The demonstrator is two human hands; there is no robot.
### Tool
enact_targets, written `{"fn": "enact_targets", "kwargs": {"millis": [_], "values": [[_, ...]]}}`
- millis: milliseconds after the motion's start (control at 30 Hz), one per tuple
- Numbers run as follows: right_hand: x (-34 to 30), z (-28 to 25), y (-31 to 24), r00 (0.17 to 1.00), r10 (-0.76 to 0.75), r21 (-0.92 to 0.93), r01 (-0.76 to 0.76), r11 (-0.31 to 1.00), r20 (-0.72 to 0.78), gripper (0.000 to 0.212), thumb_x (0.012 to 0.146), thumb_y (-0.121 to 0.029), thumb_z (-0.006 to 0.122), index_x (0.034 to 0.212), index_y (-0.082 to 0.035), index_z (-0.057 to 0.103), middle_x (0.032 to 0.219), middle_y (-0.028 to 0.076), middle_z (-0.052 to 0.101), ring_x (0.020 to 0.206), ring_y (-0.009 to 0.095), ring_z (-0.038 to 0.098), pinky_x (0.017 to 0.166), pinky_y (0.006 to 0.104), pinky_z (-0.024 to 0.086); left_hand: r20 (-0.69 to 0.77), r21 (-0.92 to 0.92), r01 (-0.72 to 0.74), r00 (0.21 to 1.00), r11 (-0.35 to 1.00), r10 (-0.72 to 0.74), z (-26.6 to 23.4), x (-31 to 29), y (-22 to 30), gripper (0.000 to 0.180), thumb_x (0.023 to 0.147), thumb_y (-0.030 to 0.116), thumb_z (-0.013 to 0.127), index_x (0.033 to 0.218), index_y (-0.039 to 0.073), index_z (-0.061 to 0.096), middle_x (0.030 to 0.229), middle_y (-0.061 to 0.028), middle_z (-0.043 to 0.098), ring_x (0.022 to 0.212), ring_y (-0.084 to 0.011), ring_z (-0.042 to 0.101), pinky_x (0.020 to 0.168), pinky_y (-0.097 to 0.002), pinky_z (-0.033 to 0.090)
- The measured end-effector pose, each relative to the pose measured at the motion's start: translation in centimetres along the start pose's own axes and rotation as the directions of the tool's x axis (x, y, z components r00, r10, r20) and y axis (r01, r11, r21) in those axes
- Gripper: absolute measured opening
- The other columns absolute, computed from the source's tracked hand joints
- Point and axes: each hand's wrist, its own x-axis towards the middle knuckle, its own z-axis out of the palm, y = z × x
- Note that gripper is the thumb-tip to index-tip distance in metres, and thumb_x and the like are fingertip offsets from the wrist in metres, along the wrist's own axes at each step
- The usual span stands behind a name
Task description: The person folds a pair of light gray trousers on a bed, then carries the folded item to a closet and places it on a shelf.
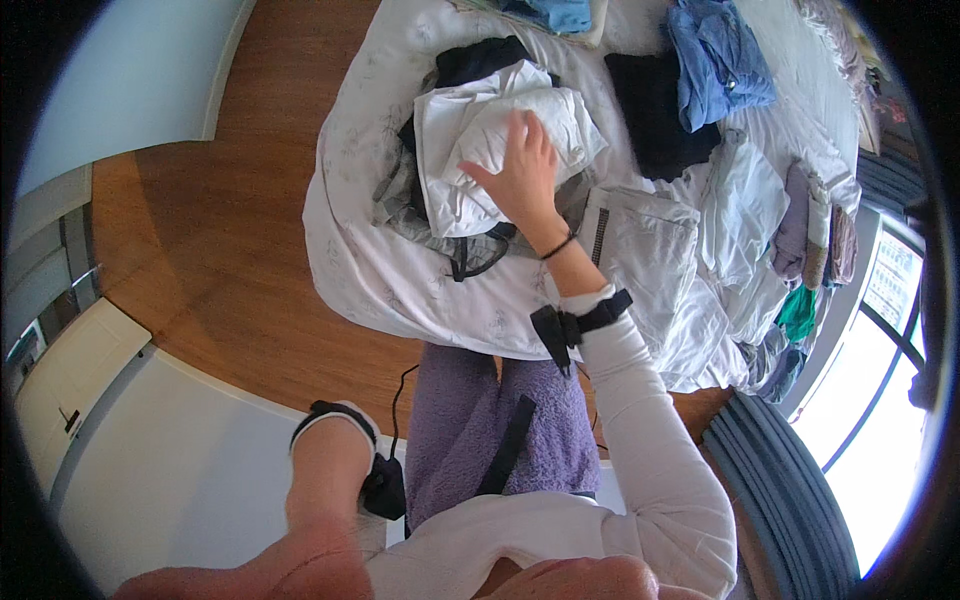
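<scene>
My right hand [524, 175] rests on a bunched white garment [455, 130], with its fingers spread and the thumb out to the left. The cloth lies loosely folded on a heap with a black garment [484, 62] and a grey, sheer-looking garment [400, 205]. A dark strap [480, 268] loops out at the near side of this heap. My left hand [300, 560] is raised close at the lower left, away from the bed. Its fingers are not visible, so whether it holds anything is hidden.
The heap lies on a bed with a pale patterned cover [350, 260]. To its right are black cloth [655, 120], a blue denim garment [720, 65], white trousers [640, 240] and several rolled clothes [793, 220]. A grey-blue curtain [790, 490] hangs by the window; wooden floor [220, 250] lies left.
</scene>
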Motion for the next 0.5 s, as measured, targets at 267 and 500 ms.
{"fn": "enact_targets", "kwargs": {"millis": [267, 500], "values": [[-0.6, 2.8, -1.4, 0.993, 0.017, -0.183, 0.005, 0.983, 0.116, 0.068, 0.071, -0.026, 0.073, 0.132, -0.028, 0.045, 0.144, 0.036, 0.014, 0.135, 0.051, 0.015, 0.09, 0.0679, 0.037, -0.151, -0.021, 0.103, 0.983, 0.994, -0.105, 1.4, -0.5, 1.9, 0.061, 0.087, 0.047, 0.043, 0.141, 0.022, 0.035, 0.152, -0.0082, 0.024, 0.141, -0.0223, 0.019, 0.115, -0.055, 0.009], [-0.5, 1.8, 1.2, 0.996, -0.045, -0.049, 0.049, 0.998, 0.073, 0.049, 0.071, -0.002, 0.063, 0.117, -0.016, 0.056, 0.14, 0.035, 0.026, 0.131, 0.045, 0.033, 0.095, 0.0442, 0.044, -0.241, -0.176, 0.097, 0.961, 0.98, -0.139, 1.7, 1.1, 1.7, 0.063, 0.085, 0.05, 0.046, 0.141, 0.023, 0.035, 0.151, -0.0108, 0.021, 0.141, -0.0261, 0.016, 0.114, -0.0564, 0.007]]}}
